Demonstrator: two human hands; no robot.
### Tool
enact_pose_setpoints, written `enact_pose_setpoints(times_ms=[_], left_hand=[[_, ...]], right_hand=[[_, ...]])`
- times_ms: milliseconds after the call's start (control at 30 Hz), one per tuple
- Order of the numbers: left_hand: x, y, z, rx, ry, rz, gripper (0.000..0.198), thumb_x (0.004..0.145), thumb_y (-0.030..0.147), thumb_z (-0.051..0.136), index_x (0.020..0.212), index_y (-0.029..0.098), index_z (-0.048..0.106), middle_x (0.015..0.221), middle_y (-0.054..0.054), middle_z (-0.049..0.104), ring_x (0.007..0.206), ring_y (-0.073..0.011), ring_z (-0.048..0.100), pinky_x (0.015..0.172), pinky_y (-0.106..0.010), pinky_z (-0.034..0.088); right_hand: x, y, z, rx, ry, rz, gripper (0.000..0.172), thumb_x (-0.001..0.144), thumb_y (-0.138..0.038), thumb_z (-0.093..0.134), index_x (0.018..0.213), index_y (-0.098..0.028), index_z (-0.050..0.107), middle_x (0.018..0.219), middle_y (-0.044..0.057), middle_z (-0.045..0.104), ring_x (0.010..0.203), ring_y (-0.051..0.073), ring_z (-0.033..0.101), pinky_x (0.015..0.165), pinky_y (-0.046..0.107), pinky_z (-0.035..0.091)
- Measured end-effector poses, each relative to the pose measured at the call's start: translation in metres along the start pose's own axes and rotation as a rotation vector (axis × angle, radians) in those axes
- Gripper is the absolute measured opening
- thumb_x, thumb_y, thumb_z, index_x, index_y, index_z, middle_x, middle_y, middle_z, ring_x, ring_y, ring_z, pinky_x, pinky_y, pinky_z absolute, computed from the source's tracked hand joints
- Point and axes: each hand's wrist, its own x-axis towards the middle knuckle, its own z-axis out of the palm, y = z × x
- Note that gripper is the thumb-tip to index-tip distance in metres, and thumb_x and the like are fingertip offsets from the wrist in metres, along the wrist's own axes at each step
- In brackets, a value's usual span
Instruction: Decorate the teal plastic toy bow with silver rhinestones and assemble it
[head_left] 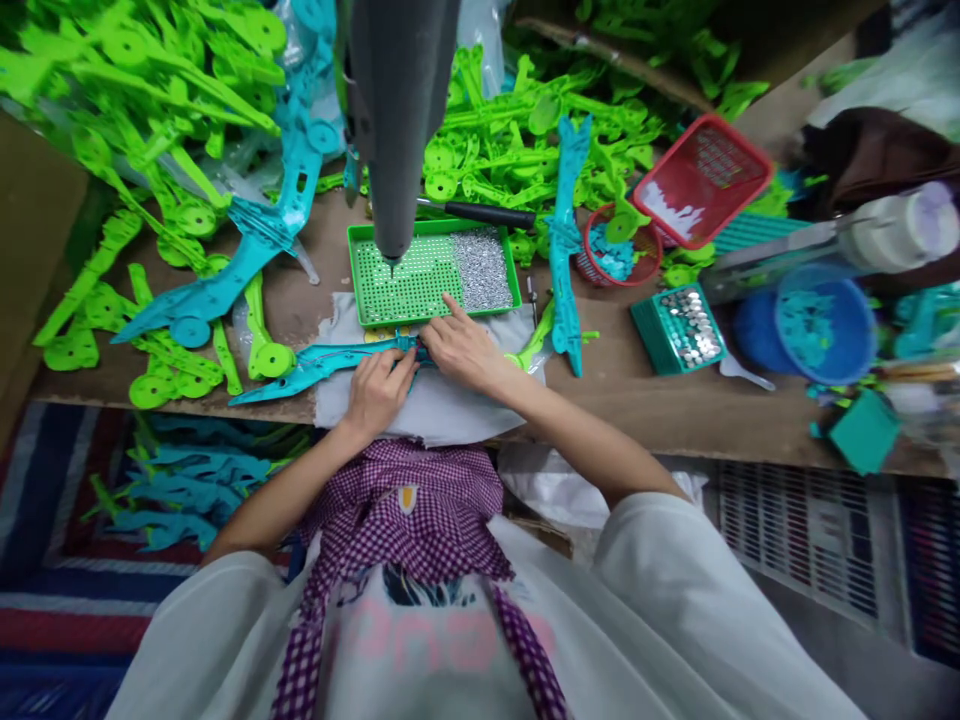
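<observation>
A long, narrow, bright-blue plastic part (311,372) lies on a light-grey cloth (442,425) near the front edge of the brown tabletop (615,405), its pointed end toward the left. The left hand (381,392) rests with bent fingers on the part's right-hand stretch; whether it grips or only presses cannot be told. The right hand (463,352) is just beside it at the same end, index finger extended toward the tray behind and the other fingers curled; whether it pinches anything is hidden.

Directly behind the hands stands a shallow, rectangular, green perforated plastic tray (409,285), with many small silver metal pieces (484,270) gathered in its right part. A thick grey machine column (401,110) comes down over the tray, ending in a thin tip. A tool with a black handle (495,214) lies along the tray's far side.

Right of the tray is another blue plastic part (566,245), then a round red basket (652,268) of blue pieces, a teal plastic basket (660,340) holding shiny silver discs (694,325), and a round blue bowl (859,345). Lime-green plastic parts (150,90) are heaped at the back left, with more behind the tray.
</observation>
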Motion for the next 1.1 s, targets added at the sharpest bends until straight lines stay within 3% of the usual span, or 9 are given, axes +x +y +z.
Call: enact_pose_setpoints(times_ms=[267,433,533,633,733,867,1000,1100], left_hand=[[-0.001,0.000,0.001,0.005,0.002,-0.023,0.036,0.103,0.030,0.042,0.123,0.019,0.069,0.098,-0.012,0.071,0.083,-0.0211,0.061,0.074,-0.037,0.044],[0.004,0.004,-0.003,0.061,-0.047,0.032,0.033,0.102,0.027,0.044,0.122,0.022,0.070,0.095,-0.010,0.071,0.077,-0.0207,0.060,0.067,-0.036,0.040],[0.006,0.006,-0.007,0.088,-0.078,0.036,0.034,0.102,0.025,0.042,0.121,0.020,0.070,0.094,-0.010,0.070,0.077,-0.0208,0.060,0.067,-0.036,0.041],[0.006,0.003,-0.012,0.041,-0.128,0.047,0.033,0.102,0.026,0.042,0.121,0.019,0.069,0.098,-0.010,0.070,0.080,-0.0212,0.062,0.071,-0.036,0.045],[0.003,-0.005,-0.020,-0.123,-0.102,0.058,0.031,0.101,0.027,0.046,0.122,0.019,0.067,0.103,-0.009,0.069,0.090,-0.0213,0.064,0.080,-0.035,0.051],[-0.003,-0.012,-0.032,-0.241,-0.003,-0.073,0.028,0.096,0.034,0.059,0.115,0.018,0.070,0.106,-0.009,0.067,0.096,-0.0206,0.065,0.087,-0.036,0.053],[0.000,-0.006,-0.036,-0.221,-0.065,-0.145,0.018,0.093,0.032,0.063,0.098,0.020,0.075,0.097,-0.006,0.070,0.091,-0.0208,0.066,0.084,-0.036,0.051],[0.010,0.000,-0.032,-0.148,-0.114,-0.164,0.015,0.094,0.031,0.062,0.095,0.023,0.075,0.096,-0.004,0.071,0.093,-0.0224,0.065,0.083,-0.037,0.046]], right_hand=[[0.007,-0.001,0.000,0.012,-0.026,-0.097,0.036,0.094,-0.007,0.033,0.089,-0.020,0.067,0.075,0.003,0.059,0.077,0.019,0.056,0.116,0.052,0.036],[-0.009,0.010,0.005,0.148,0.051,0.060,0.026,0.099,-0.022,0.040,0.100,-0.019,0.065,0.091,0.005,0.068,0.091,0.020,0.061,0.109,0.050,0.037],[-0.009,0.008,0.005,0.218,0.092,0.175,0.021,0.098,-0.033,0.048,0.093,-0.020,0.064,0.091,0.004,0.070,0.093,0.020,0.062,0.100,0.043,0.038],[-0.002,0.001,0.003,0.173,0.073,0.229,0.020,0.097,-0.033,0.049,0.088,-0.020,0.061,0.089,0.005,0.069,0.089,0.021,0.061,0.090,0.039,0.036],[0.001,-0.006,0.002,0.075,0.044,0.242,0.020,0.098,-0.030,0.044,0.093,-0.019,0.061,0.094,0.008,0.070,0.089,0.023,0.060,0.094,0.043,0.031],[-0.002,-0.009,0.005,0.036,0.059,0.249,0.023,0.099,-0.029,0.042,0.096,-0.019,0.062,0.094,0.008,0.070,0.092,0.025,0.061,0.100,0.047,0.027],[-0.007,-0.009,0.009,0.059,0.099,0.256,0.025,0.100,-0.032,0.043,0.093,-0.019,0.063,0.094,0.006,0.071,0.092,0.022,0.062,0.106,0.046,0.025],[-0.005,-0.010,0.010,0.075,0.101,0.282,0.025,0.100,-0.032,0.043,0.092,-0.020,0.064,0.095,0.006,0.072,0.094,0.022,0.063,0.109,0.046,0.024]])
